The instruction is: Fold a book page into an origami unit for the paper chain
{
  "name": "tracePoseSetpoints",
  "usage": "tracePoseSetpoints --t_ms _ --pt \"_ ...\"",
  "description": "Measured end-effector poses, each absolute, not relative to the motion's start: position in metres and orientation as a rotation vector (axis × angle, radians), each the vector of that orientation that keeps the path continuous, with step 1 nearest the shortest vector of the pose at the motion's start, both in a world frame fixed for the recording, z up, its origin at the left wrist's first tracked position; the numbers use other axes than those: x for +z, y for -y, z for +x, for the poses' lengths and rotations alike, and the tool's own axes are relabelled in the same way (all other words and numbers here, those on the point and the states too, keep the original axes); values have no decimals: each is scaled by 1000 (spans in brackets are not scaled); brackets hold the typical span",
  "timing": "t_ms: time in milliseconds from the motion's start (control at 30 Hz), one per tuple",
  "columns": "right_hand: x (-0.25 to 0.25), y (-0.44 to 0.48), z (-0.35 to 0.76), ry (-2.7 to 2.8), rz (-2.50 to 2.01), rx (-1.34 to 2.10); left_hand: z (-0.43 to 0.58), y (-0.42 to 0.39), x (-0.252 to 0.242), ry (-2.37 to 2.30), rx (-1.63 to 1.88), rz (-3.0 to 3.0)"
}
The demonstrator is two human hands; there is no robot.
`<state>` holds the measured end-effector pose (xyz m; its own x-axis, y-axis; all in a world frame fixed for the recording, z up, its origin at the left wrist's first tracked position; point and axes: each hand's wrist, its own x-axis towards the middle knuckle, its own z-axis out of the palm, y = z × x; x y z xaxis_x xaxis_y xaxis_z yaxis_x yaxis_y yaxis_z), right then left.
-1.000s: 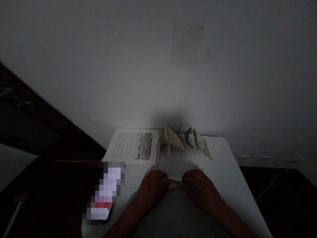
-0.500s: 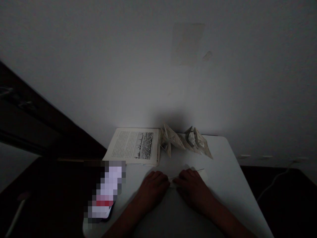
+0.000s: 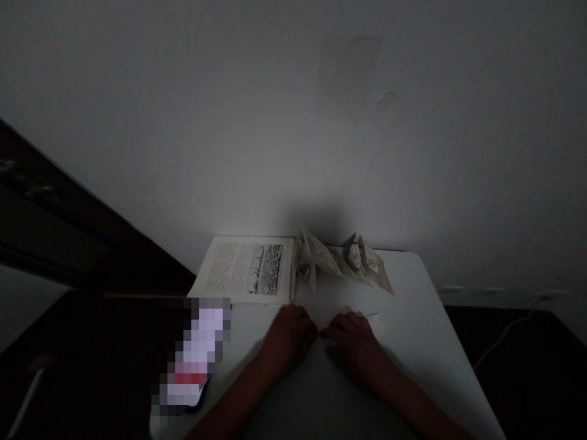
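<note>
My left hand [image 3: 291, 336] is over the table, fingers curled together; what lies in or under them is hidden. Just beside it, my right hand [image 3: 353, 342] has its fingers bent down over a small pale piece of paper [image 3: 376, 324], whose corner shows past the knuckles. The fingertips of both hands almost meet. Behind them, several folded paper shapes [image 3: 323, 256], boat-like and made from printed pages, stand in a row at the back of the table.
An open book [image 3: 229, 266] with text and a picture lies at the back left of the white table [image 3: 408, 275]. A phone [image 3: 197, 354] with a blurred-out screen is at the left edge. The wall [image 3: 229, 153] rises behind, and a cable [image 3: 504, 336] hangs at right.
My left hand has moved slightly up and turned, its fingers more curled. The pale paper seen between the hands is now hidden. My right hand has hardly moved.
</note>
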<state>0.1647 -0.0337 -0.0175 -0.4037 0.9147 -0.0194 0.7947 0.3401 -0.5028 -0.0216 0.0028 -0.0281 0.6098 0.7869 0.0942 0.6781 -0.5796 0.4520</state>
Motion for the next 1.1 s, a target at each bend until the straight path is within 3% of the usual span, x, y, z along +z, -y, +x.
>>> tracePoseSetpoints --t_ms 700,1100 --pt "-19 34 164 2355 -1539 612 -28 -3 -21 -1527 254 2326" --pt "-28 29 135 2099 -1791 317 -27 -8 -19 -1538 219 2281"
